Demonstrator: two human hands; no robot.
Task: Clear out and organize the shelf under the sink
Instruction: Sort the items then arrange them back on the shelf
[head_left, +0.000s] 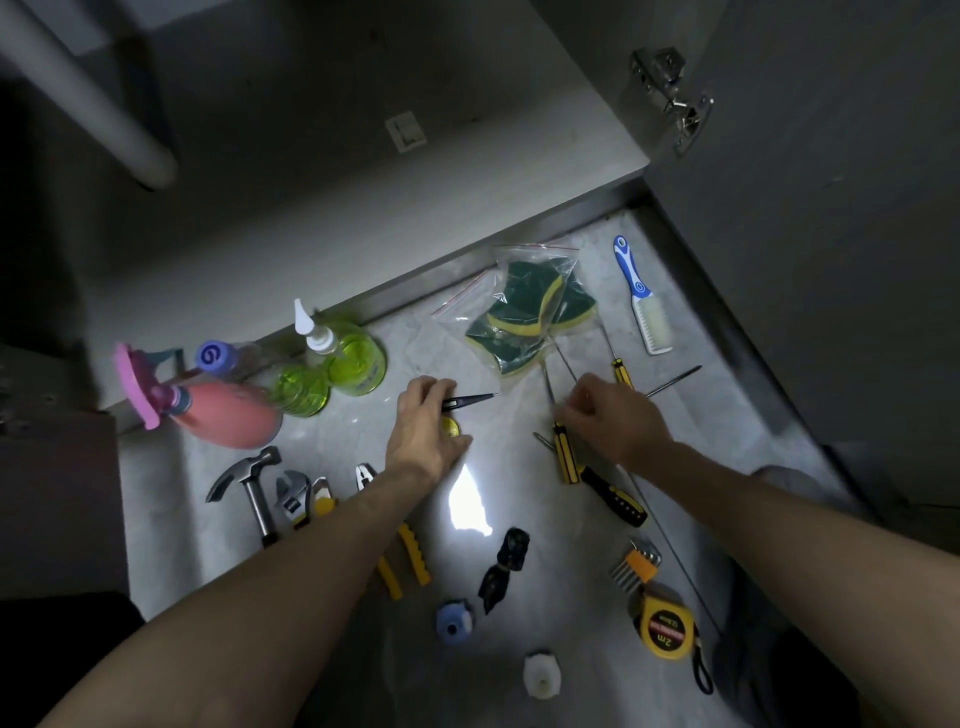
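Two hands over floor (519, 467), tools spread out below emptied shelf (363, 208). Left hand (423, 431) pinches black pointed tool (470, 401); right hand (610, 421) fingers curl among screwdrivers (565, 457), grip unclear. Sorting step; next, likely group screwdrivers together.

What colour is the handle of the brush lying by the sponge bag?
Blue and white, with pale bristles: the brush, seen in the head view.
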